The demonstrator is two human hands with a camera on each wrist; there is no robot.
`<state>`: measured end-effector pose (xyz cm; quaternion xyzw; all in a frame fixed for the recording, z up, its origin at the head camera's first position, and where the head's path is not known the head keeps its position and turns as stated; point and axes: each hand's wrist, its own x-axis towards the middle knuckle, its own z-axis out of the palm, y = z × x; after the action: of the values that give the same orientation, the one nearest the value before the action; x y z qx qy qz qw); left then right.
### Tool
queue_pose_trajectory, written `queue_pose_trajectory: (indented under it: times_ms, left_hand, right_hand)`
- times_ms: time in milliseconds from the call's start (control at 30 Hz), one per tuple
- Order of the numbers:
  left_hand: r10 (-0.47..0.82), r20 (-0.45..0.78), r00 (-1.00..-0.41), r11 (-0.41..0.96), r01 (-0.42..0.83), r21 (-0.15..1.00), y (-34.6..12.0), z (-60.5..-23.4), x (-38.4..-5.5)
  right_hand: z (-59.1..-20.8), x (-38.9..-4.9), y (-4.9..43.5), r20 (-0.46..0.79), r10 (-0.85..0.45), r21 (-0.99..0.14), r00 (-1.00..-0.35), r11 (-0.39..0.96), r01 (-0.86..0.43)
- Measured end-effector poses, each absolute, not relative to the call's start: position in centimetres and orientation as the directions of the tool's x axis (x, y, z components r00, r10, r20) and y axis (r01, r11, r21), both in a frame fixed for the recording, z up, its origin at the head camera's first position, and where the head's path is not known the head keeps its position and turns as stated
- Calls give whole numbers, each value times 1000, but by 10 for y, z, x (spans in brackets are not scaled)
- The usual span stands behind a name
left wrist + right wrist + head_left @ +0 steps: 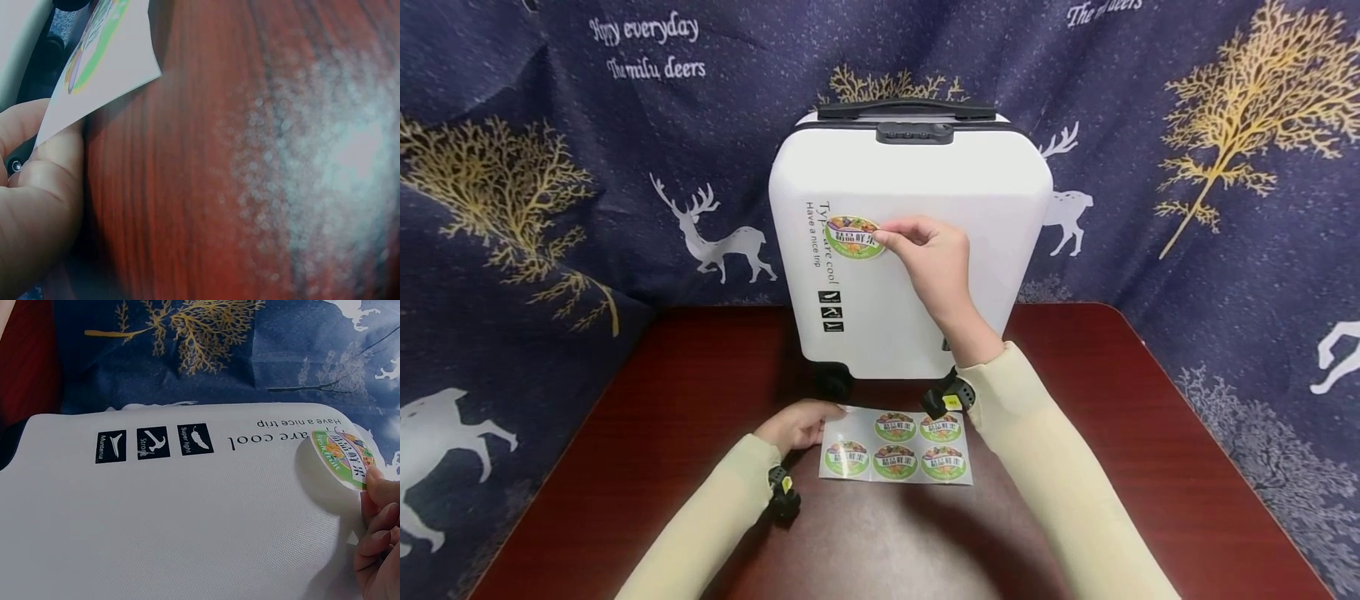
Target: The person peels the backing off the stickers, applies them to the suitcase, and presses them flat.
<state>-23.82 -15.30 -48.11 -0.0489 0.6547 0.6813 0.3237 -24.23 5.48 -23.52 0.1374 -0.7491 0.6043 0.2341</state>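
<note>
Navy deer-print cloth (625,150) backs a red-brown wood-grain table (715,367). Right hand (936,260) pinches a rounded green-and-white sticker (852,238) at three o'clock, before a white hard-shell suitcase (891,321), toward nine; left hand (797,423) grips a glossy pale sheet (846,427) at ten. Likely light, bendy and tacky-backed, the sticker wants rim-only handling.

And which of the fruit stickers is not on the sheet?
The sticker the right hand pinches, in front of the white suitcase; the other five lie on the sheet.
</note>
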Motion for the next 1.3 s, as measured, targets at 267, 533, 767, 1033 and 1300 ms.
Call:
queue_pose_trajectory:
  times_ms: [267, 533, 767, 1033, 1300]
  left_hand:
    - [374, -492, -786, 69, -506, 860, -154, -482, -239]
    - [373, -489, -788, 61, -505, 861, -154, -481, -239]
    - [373, -488, -789, 67, -502, 862, -154, -480, -237]
    - [362, -494, -790, 66, -507, 859, -154, -479, -236]
    - [354, -491, -796, 72, -501, 863, -153, -481, -236]
  right_hand:
    - [-234, -241, 52, 534, 78, -828, -842, 250, -502]
    - [-234, -243, 51, 570, 86, -800, -817, 285, -528]
    - [-234, -242, 49, 583, 100, -791, -806, 300, -534]
    - [-233, -242, 45, 603, 113, -773, -790, 329, -543]
    - [-233, -242, 43, 624, 115, -751, -773, 364, -551]
